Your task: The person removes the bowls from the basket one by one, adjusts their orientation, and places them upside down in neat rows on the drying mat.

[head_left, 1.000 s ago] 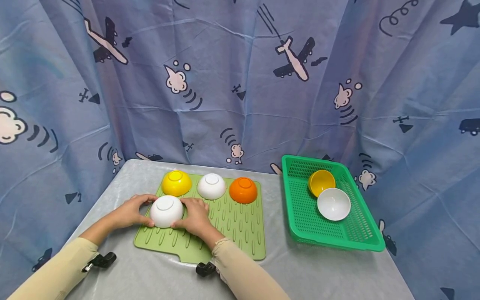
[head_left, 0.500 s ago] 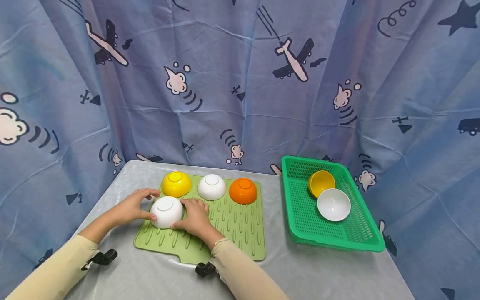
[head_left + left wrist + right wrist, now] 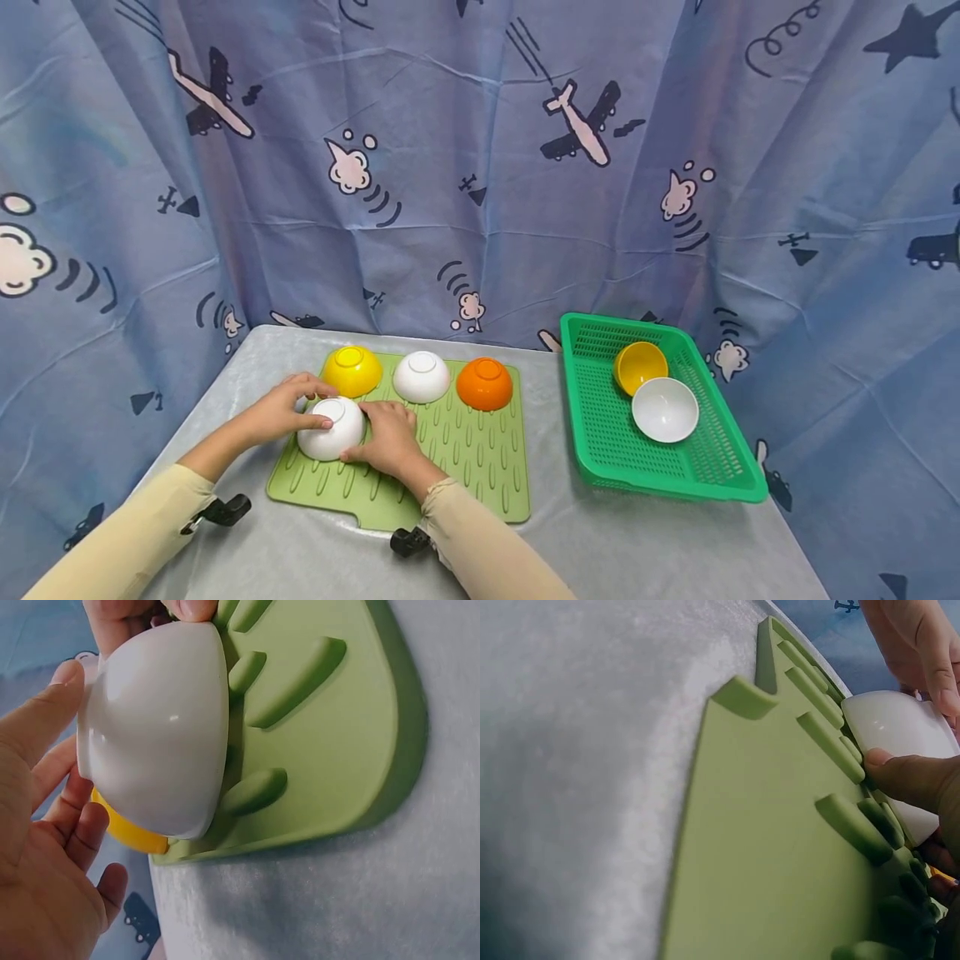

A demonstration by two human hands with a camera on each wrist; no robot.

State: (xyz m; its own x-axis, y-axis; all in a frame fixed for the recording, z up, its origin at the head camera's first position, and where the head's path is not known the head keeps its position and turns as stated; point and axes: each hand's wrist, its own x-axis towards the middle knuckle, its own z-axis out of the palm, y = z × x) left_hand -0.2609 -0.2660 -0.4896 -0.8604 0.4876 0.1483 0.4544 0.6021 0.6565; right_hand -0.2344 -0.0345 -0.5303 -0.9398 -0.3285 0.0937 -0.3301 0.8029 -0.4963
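Note:
A white bowl point(image 3: 330, 437) lies upside down at the near left of a green ribbed drying mat point(image 3: 465, 467). My right hand point(image 3: 390, 437) grips its right side between thumb and fingers. Over its left and top reaches my left hand point(image 3: 285, 410), the thumb tip at the foot ring and the other fingers loosely bent on the far side; how firmly they touch is unclear. In the left wrist view the white bowl point(image 3: 161, 727) stands close beside that thumb point(image 3: 60, 690). Behind it sit upturned yellow point(image 3: 352, 375), white point(image 3: 422, 379) and orange point(image 3: 484, 387) bowls.
A green perforated basket point(image 3: 588, 417) stands to the right, holding a yellow bowl point(image 3: 641, 367) and a white bowl point(image 3: 666, 410), both with their hollows showing. A patterned blue curtain point(image 3: 420, 167) hangs behind the grey-covered table point(image 3: 637, 542).
My left hand has slid from the white bowl's left side up and rightward over its top. The right hand and the bowl have stayed in place.

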